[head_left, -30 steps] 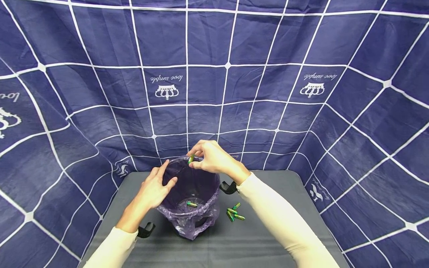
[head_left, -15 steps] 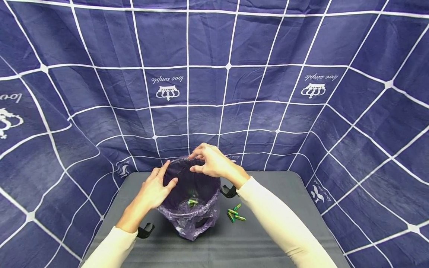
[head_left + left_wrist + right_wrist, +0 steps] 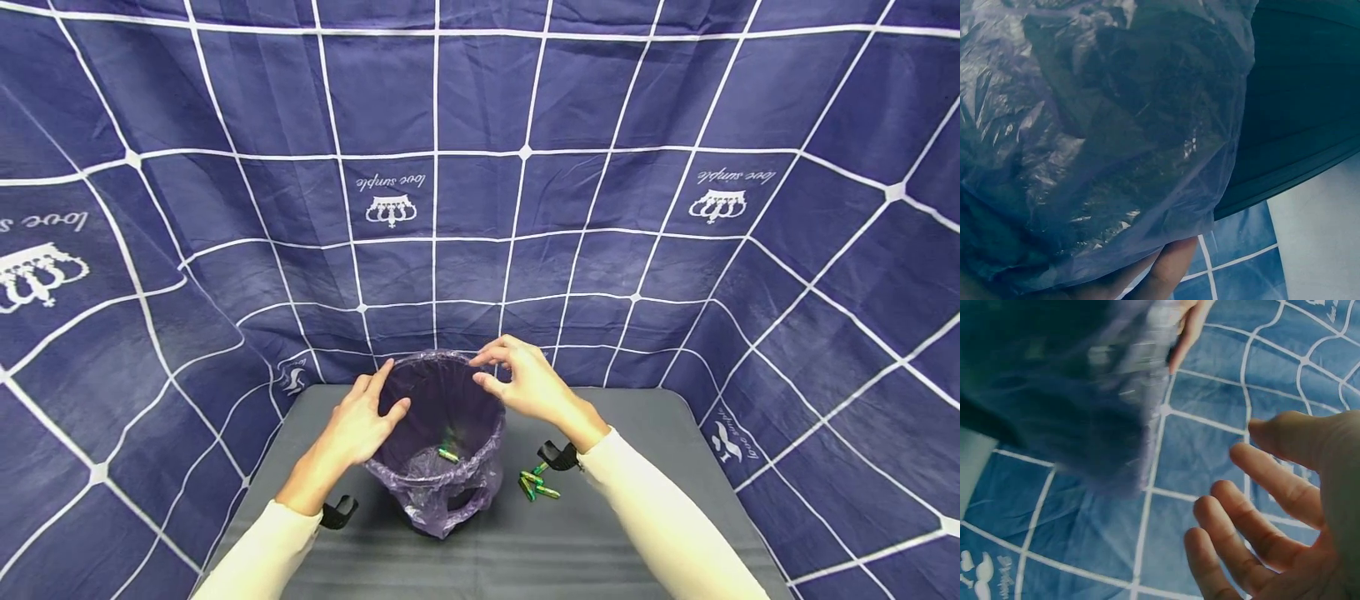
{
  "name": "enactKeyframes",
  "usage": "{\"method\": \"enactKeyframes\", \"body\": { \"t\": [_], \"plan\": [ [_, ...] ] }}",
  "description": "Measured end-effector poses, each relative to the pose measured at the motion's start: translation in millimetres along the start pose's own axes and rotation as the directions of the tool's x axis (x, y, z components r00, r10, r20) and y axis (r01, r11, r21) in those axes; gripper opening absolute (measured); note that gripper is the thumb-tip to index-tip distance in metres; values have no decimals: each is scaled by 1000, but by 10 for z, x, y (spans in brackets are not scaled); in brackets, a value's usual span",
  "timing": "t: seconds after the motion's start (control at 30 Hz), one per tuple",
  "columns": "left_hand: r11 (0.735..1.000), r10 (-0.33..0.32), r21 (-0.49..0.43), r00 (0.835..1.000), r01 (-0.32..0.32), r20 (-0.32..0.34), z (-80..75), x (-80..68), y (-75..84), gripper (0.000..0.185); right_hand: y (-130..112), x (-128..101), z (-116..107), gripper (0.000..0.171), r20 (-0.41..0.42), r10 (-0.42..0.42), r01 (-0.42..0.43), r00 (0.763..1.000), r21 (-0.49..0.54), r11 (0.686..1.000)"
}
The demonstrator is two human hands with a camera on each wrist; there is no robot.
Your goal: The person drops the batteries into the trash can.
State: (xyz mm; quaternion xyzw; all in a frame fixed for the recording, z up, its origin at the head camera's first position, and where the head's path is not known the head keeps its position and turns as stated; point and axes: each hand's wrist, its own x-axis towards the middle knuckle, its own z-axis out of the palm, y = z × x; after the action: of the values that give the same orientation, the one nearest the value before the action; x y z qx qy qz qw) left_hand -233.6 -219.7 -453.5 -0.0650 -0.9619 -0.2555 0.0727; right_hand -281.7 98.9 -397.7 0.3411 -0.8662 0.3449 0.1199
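1. I am resting my left hand on the left side of the small bin, the side near me. My fingers are lying fairly straight against the rim and the purple bag. My thumb is pointing in over the opening. I am not curling my fingers around anything.
2. In the left wrist view the crinkly purple bag is filling almost the whole picture. One fingertip is showing just under it.
3. I am holding my right hand in the air just beside the right edge of the bin, near the top. My fingers are spread and loose, and they are holding nothing. In the right wrist view my open fingers are standing apart from the blurry bag.
4. The bin is standing upright on the grey table, between my two hands.
5. Green batteries are lying at the bottom of the bin, inside the bag.
6. More green batteries are lying in a little pile on the table, just to the right of the bin.
7. A blue cloth with white lines is hanging all around the table.
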Motion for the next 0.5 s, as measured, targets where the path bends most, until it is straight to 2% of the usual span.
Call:
{"method": "enactKeyframes", "body": {
  "t": [0.2,0.5],
  "plan": [
    [1000,6,-5,1000,-6,-2,1,26,15,84,241,-243,-22,20,-85,16,-16,996,0,1000],
    [1000,-4,2,1000,3,13,3,17,1,85,448,-525,-14,22,-100,79,-76,992,24,997]
  ]
}}
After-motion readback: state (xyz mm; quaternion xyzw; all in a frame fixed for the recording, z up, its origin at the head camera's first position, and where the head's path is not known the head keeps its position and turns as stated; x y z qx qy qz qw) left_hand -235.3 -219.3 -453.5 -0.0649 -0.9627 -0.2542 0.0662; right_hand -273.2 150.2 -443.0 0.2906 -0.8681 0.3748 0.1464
